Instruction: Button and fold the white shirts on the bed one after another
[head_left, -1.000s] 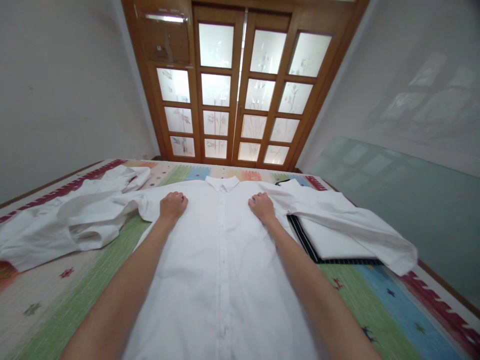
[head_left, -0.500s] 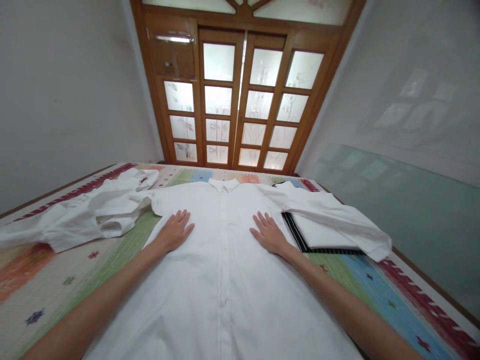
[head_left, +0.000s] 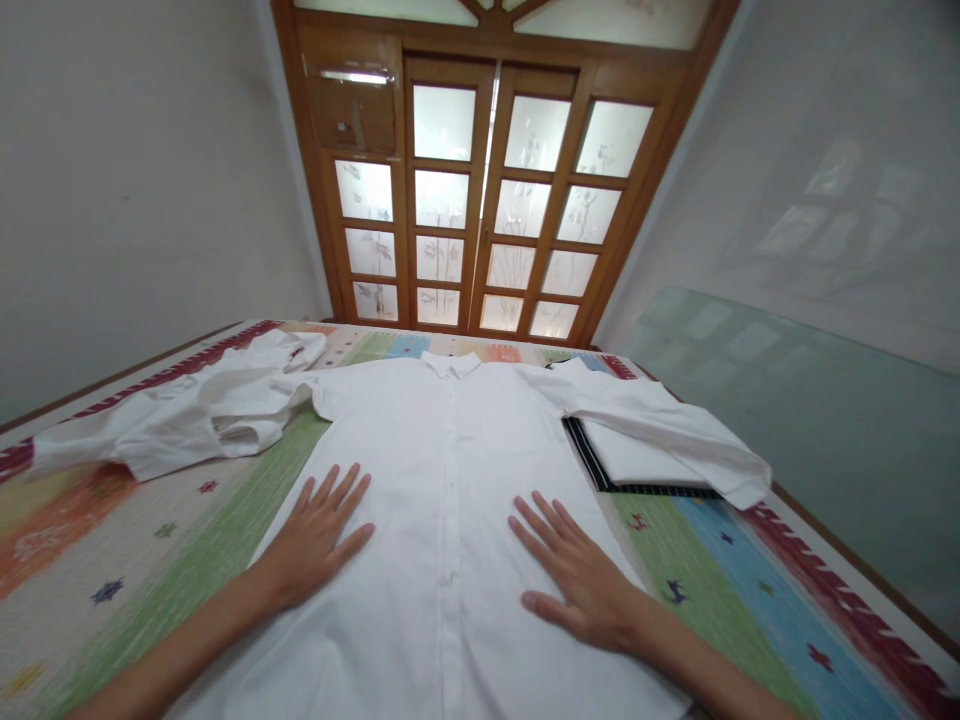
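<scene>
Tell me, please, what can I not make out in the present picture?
In the head view:
White shirt: lower front, cut off by the bottom edge.
Left hand and right hand: palms, hidden by the hands' backs.
White cloth: partly hidden under a sleeve.

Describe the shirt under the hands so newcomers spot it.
Below the wooden doors lies a multicoloured cover. Across its middle is the white shirt, collar toward the doors. Unlike the folded black-and-white stack at right, its body is spread flat under the left hand and right hand.
</scene>
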